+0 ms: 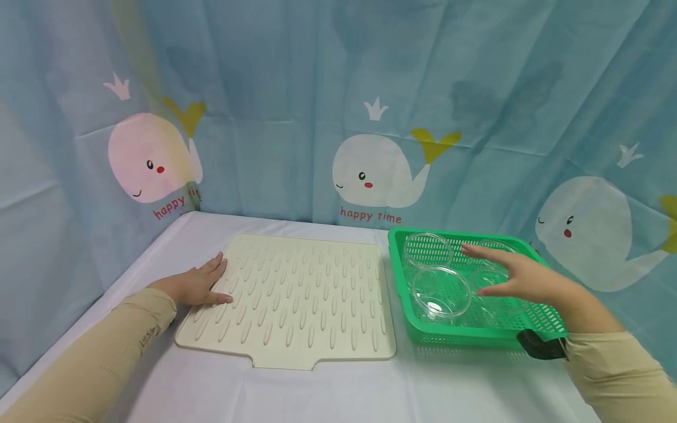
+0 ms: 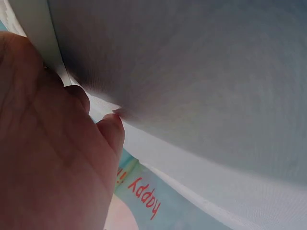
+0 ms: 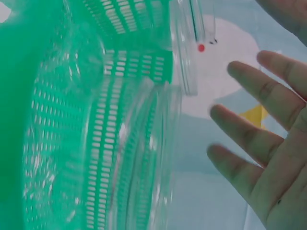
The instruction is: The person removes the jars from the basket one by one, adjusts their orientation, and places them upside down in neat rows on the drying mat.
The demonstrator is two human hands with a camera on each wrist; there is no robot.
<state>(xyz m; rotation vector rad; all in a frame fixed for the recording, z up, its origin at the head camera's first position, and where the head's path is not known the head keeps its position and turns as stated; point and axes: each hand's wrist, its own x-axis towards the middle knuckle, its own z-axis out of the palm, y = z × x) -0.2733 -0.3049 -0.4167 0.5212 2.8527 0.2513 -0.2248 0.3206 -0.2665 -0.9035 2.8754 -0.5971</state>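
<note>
A cream ridged board point(image 1: 304, 294) lies on the table, its short tab facing me. My left hand point(image 1: 198, 286) rests at the board's left edge, fingers stretched forward and thumb over the surface. The left wrist view shows that hand point(image 2: 53, 139) close up, fingertips along the board's side. To the right stands a green plastic basket point(image 1: 460, 333) holding several clear round tubs point(image 1: 441, 292). Above the basket's right part hovers my right hand point(image 1: 529, 282), fingers spread and holding nothing. In the right wrist view its fingers point(image 3: 249, 129) are apart from the rims of the clear tubs point(image 3: 163, 158).
White cloth point(image 1: 338, 393) covers the table. A blue curtain point(image 1: 264, 76) with whale prints hangs behind it and along the left side. A black strap point(image 1: 542, 345) sits at my right wrist, near the basket's front right corner.
</note>
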